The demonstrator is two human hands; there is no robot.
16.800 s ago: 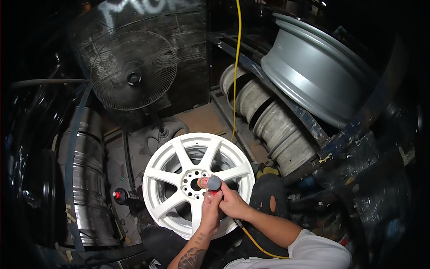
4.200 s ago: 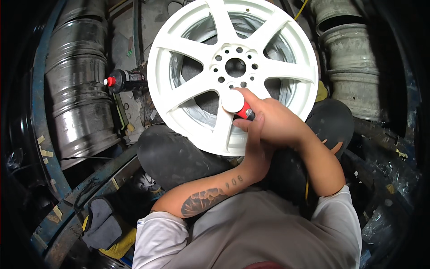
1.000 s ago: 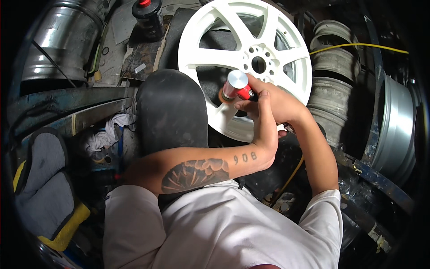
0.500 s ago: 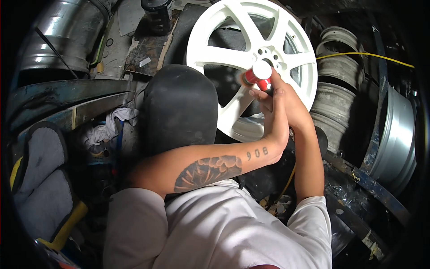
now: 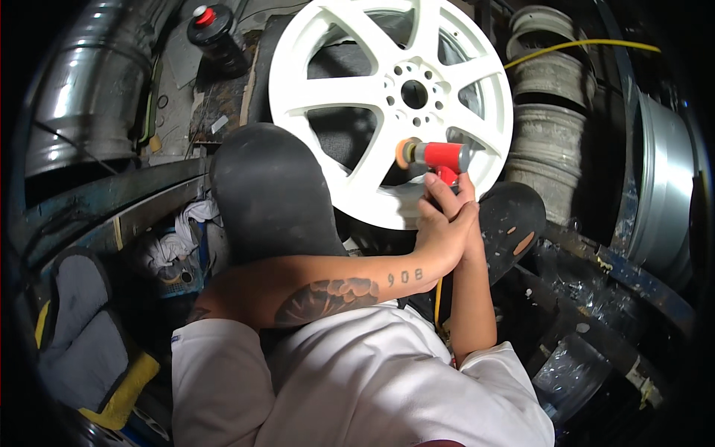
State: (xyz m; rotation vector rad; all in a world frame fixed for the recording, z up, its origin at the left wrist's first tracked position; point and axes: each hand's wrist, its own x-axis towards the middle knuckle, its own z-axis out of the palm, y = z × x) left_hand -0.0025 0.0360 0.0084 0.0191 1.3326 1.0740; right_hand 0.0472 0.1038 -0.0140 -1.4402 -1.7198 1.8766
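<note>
The white alloy wheel (image 5: 387, 104) stands tilted right ahead, and its open gaps between spokes are the only ways through it; the red sander (image 5: 439, 157) held in both hands, left hand (image 5: 441, 231) over right hand (image 5: 465, 195), sits across the lower right gap. Two raised knees in black, the left knee (image 5: 268, 194) and the right knee (image 5: 514, 223), crowd the wheel's lower rim and leave only a narrow lane between them. A shiny steel barrel (image 5: 89, 97) and a red-capped black bottle (image 5: 216, 37) close the left, stacked grey rims (image 5: 547, 119) and a yellow hose (image 5: 581, 46) the right.
</note>
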